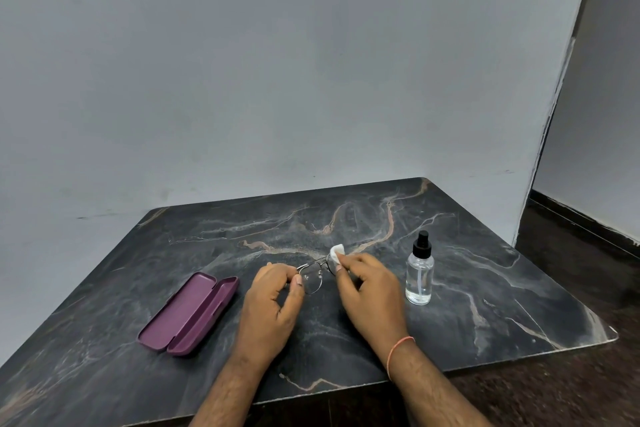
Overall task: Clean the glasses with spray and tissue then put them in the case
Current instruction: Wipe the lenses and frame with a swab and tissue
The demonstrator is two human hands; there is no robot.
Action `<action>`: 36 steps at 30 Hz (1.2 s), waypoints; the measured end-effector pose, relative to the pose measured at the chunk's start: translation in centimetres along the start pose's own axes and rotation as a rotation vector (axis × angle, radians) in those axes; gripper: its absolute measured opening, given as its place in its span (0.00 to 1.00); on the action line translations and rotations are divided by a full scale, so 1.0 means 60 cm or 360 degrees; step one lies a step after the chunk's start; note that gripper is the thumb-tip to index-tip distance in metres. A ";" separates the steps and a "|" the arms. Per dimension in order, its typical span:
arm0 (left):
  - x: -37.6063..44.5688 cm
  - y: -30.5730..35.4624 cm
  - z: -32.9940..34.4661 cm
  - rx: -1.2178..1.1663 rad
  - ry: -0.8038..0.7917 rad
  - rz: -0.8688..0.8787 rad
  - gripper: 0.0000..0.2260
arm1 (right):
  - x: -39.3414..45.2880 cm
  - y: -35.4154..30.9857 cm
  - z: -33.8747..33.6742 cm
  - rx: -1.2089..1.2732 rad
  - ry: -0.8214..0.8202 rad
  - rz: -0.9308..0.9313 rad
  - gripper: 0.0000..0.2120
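Note:
Thin metal-framed glasses (312, 277) are held just above the middle of the dark marble table (485, 288). My left hand (273, 302) pinches the left lens rim between thumb and fingers. My right hand (367, 291) presses a small white tissue (336, 252) around the right lens, which the tissue and fingers mostly hide. A purple glasses case (188, 314) lies open on the table to the left of my hands, with nothing in it. A clear spray bottle (419, 272) with a black nozzle stands upright to the right of my right hand.
A grey wall rises right behind the table's far edge. The table's right corner lies near a dark wooden floor (588, 374) and a wall corner. An orange thread circles my right wrist.

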State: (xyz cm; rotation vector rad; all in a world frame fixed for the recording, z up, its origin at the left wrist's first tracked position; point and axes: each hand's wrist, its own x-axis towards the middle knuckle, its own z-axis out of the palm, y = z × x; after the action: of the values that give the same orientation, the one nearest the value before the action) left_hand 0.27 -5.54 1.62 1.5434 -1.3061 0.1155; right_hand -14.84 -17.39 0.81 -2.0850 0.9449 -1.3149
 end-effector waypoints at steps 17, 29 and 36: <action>-0.001 -0.001 0.003 -0.0038 0.0004 0.0078 0.13 | 0.010 0.011 0.001 0.0059 0.0068 0.0221 0.09; -0.002 -0.012 0.007 -0.0051 0.0027 0.0080 0.12 | 0.008 0.011 0.005 0.0152 0.0084 0.0096 0.06; -0.002 -0.012 0.006 -0.0069 0.0013 0.0056 0.14 | 0.009 0.007 0.003 0.0235 0.0010 0.0121 0.06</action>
State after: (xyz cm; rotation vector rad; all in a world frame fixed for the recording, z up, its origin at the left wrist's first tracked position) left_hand 0.56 -5.83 0.92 1.4826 -1.3212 0.1152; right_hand -14.65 -18.05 0.71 -1.9162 0.8924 -1.3121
